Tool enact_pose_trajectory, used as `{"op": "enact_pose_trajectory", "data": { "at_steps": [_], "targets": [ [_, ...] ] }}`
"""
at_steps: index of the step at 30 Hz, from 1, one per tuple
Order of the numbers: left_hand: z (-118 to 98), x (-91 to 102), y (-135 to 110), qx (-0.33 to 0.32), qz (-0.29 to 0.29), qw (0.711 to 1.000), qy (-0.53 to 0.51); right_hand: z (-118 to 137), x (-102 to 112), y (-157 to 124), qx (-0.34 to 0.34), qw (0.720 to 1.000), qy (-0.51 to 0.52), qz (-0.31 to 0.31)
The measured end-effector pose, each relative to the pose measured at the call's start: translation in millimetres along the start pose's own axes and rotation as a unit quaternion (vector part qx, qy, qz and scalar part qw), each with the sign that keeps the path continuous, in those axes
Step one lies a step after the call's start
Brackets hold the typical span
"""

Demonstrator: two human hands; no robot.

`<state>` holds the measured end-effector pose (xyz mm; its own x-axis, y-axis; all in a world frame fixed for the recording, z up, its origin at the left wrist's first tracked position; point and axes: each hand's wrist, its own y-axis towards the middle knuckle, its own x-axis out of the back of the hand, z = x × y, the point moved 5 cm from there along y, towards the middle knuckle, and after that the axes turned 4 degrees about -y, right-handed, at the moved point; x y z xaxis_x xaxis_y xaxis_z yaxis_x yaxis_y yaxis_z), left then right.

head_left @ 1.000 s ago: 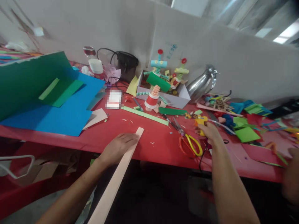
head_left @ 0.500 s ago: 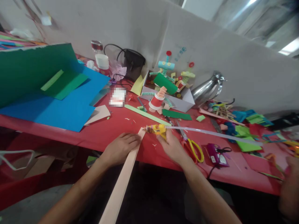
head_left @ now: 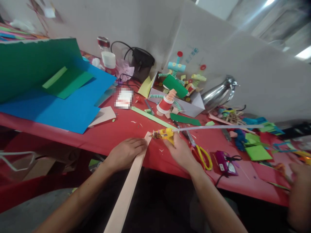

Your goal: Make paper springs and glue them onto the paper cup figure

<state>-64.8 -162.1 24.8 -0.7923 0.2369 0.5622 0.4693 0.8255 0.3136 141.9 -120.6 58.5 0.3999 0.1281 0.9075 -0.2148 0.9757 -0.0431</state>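
Observation:
My left hand point(head_left: 126, 152) lies on the far end of a long pale pink paper strip point(head_left: 126, 191), fingers curled over its edge, pressing it to the red table point(head_left: 116, 132). My right hand point(head_left: 181, 152) grips a yellow glue gun point(head_left: 165, 133) with a long clear glue stick point(head_left: 218, 127) running out to the right. The gun's nozzle points left and sits right at the strip's tip.
Yellow-handled scissors point(head_left: 201, 155) and a purple plug point(head_left: 224, 160) lie right of my right hand. A green paper strip point(head_left: 150, 118), a white box point(head_left: 191, 105) of paper-cup figures, a metal jug point(head_left: 218, 92), blue card point(head_left: 60, 106) and green card point(head_left: 29, 64) sit behind. Another person's hand point(head_left: 300, 191) shows at far right.
My right hand picked up the glue gun from the right side of the table and brought it left to the strip's tip. My left hand stayed on the strip.

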Motion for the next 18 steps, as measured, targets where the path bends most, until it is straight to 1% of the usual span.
{"op": "enact_pose_trajectory", "data": {
  "at_steps": [3,7,11,14,18],
  "targets": [
    [0.6,-1.5,-0.7,0.008,0.010,1.000,0.015,-1.9,3.0,0.4,0.000,1.000,-0.012,-0.010],
    [2.0,-3.7,-1.6,0.010,0.028,0.999,0.045,-0.3,4.3,1.1,0.014,1.000,-0.022,0.005],
    [2.4,-2.8,-1.8,0.009,0.017,0.999,0.025,-0.2,9.2,2.7,0.000,0.999,-0.041,-0.005],
    [2.1,-2.4,-1.6,0.010,0.014,1.000,0.017,-1.0,10.6,3.7,0.000,0.999,-0.038,0.008],
    [2.1,0.7,-1.1,0.018,-0.013,1.000,-0.018,0.8,10.1,6.8,0.003,0.998,-0.057,0.001]
  ]
}}
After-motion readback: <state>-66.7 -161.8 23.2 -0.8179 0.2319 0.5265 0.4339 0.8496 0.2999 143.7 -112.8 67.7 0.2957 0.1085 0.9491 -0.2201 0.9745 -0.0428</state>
